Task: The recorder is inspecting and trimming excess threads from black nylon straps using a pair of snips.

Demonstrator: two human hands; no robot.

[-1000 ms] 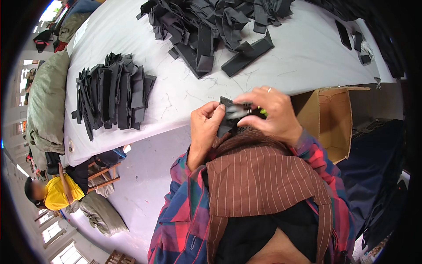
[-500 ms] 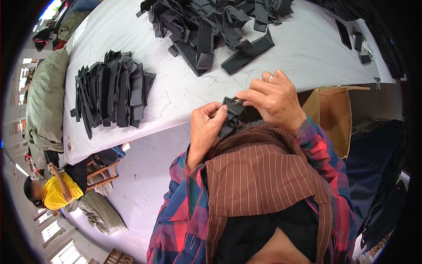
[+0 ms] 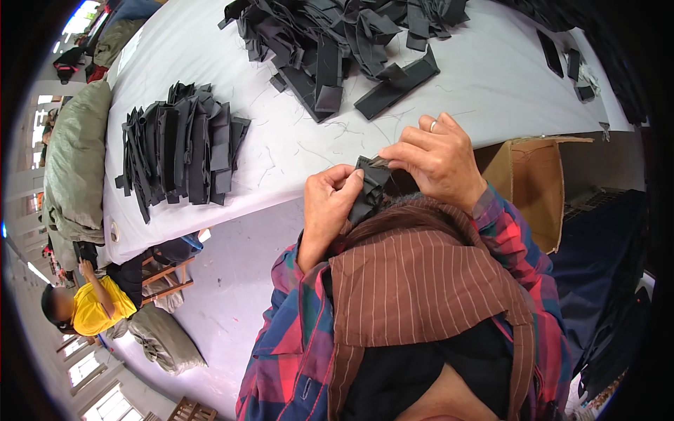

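A small black fabric piece (image 3: 370,188) is held between both hands just off the near edge of the white table (image 3: 491,84), close to the chest above the brown striped apron (image 3: 421,295). The left hand (image 3: 330,207) is clenched around the lower part of the piece, thumb pressed onto its face. The right hand (image 3: 439,158) is closed over the upper edge, fingertips pinching at the top corner; a ring is seen on one finger. Whether a small tool is also held there cannot be told, the spot is too small and partly hidden. The step in hand is judged to be the working of one single piece, its top edge being folded, turned or trimmed, mid-way and not yet finished, since the piece is not set down. On the table a neat stack of black pieces (image 3: 179,151) is laid to the left, and a loose heap of black pieces (image 3: 337,35) is spread at the far side, well apart from the hands. An open cardboard box (image 3: 530,182) is placed just beside the right forearm, below table level. The next move is judged to call for a firm left-hand grip while the right fingertips are shifted along the edge, with care that the fold is not let slip. A person in a yellow shirt (image 3: 95,309) is seen far below left.
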